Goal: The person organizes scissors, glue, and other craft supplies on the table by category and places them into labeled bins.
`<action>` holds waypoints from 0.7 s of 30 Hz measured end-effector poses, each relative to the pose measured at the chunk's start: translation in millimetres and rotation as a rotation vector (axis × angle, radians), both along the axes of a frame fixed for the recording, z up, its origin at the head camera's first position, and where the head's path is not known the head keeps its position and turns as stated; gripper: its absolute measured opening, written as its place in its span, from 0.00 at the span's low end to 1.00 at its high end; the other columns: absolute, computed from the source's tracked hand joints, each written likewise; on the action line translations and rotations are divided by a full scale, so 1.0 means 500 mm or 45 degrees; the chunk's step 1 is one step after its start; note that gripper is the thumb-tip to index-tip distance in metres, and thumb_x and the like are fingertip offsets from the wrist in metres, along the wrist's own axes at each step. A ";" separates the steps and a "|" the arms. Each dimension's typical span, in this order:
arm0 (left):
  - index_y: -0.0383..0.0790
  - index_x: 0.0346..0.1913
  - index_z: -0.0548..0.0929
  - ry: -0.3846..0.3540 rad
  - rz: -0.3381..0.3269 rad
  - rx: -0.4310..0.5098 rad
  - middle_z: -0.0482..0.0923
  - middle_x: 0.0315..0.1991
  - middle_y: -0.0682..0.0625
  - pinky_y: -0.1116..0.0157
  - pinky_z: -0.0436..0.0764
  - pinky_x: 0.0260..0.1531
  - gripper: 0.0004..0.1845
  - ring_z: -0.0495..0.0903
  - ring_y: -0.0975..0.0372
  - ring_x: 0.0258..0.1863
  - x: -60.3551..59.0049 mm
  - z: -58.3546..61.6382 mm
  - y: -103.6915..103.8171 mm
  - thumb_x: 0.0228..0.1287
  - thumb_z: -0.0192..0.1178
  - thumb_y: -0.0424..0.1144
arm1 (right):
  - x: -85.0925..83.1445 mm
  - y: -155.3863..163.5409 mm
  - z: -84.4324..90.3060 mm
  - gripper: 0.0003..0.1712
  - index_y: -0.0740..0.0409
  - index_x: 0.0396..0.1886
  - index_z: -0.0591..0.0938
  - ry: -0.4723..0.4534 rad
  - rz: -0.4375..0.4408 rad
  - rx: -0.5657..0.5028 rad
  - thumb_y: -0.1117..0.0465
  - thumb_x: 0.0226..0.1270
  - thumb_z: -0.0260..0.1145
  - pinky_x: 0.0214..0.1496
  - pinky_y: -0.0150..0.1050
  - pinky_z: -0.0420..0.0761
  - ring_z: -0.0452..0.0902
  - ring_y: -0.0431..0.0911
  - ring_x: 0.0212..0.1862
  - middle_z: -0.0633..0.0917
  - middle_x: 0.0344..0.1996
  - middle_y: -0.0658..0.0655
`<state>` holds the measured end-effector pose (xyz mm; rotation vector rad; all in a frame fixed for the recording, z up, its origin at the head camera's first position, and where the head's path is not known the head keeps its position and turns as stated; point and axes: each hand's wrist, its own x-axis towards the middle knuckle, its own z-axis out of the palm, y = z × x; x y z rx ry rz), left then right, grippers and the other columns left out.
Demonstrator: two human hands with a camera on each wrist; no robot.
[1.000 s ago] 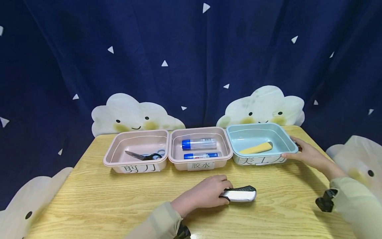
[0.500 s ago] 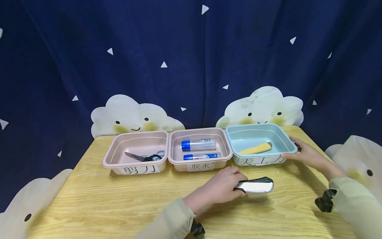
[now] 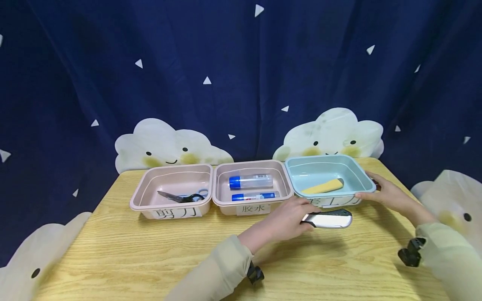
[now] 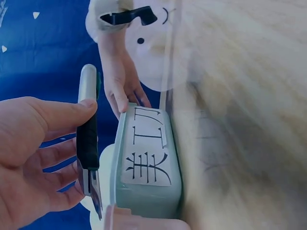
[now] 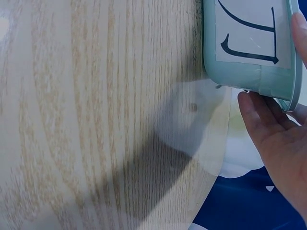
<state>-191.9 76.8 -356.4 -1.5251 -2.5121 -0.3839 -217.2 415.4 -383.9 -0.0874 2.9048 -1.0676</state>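
In the head view my left hand (image 3: 288,219) pinches one end of a silver and black utility knife (image 3: 331,219), held above the table in front of the blue bin (image 3: 320,169). The left wrist view shows the thumb along the knife's black part (image 4: 88,139), with the fingers behind it. My right hand (image 3: 393,198) grips the right end of the blue bin, thumb at the front corner of the rim and fingers along the side wall. Inside that bin lies a yellow tool (image 3: 324,187). A label with black characters (image 4: 146,146) covers the bin's front.
Left of the blue bin stand two pink bins in a row. The middle pink bin (image 3: 222,205) holds two blue-capped glue tubes (image 3: 251,181); the left pink bin (image 3: 150,184) holds scissors (image 3: 182,197). All rest on a wooden table (image 3: 150,251) before a dark blue curtain (image 3: 241,62).
My left hand has carried the utility knife to the right and farther back, toward the blue bin. The right hand has stayed at the bin's end.
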 end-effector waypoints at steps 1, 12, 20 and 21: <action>0.49 0.54 0.77 0.001 -0.003 0.000 0.78 0.46 0.55 0.72 0.68 0.47 0.22 0.74 0.67 0.44 -0.002 0.004 0.003 0.55 0.63 0.48 | 0.001 0.000 0.000 0.53 0.70 0.69 0.43 0.004 -0.006 0.009 0.50 0.58 0.65 0.47 0.40 0.69 0.62 0.62 0.56 0.60 0.61 0.74; 0.50 0.57 0.75 -0.012 0.042 0.098 0.78 0.46 0.56 0.73 0.70 0.46 0.23 0.75 0.68 0.43 -0.034 0.044 0.044 0.58 0.60 0.47 | 0.003 -0.004 0.006 0.54 0.71 0.69 0.43 0.007 -0.005 0.004 0.50 0.57 0.66 0.46 0.30 0.67 0.60 0.63 0.58 0.57 0.63 0.76; 0.53 0.58 0.75 -0.081 0.081 0.142 0.78 0.47 0.58 0.74 0.70 0.46 0.23 0.75 0.68 0.44 -0.052 0.040 0.079 0.59 0.60 0.48 | 0.001 0.001 -0.001 0.51 0.72 0.68 0.45 0.063 0.026 -0.032 0.55 0.58 0.66 0.38 0.17 0.63 0.64 0.50 0.53 0.59 0.62 0.75; 0.53 0.58 0.74 -0.093 0.083 0.153 0.78 0.47 0.58 0.74 0.70 0.46 0.23 0.75 0.68 0.44 -0.055 0.038 0.083 0.59 0.60 0.48 | 0.001 0.001 -0.001 0.52 0.72 0.69 0.45 0.051 0.020 -0.033 0.54 0.58 0.66 0.38 0.17 0.63 0.64 0.53 0.54 0.59 0.62 0.75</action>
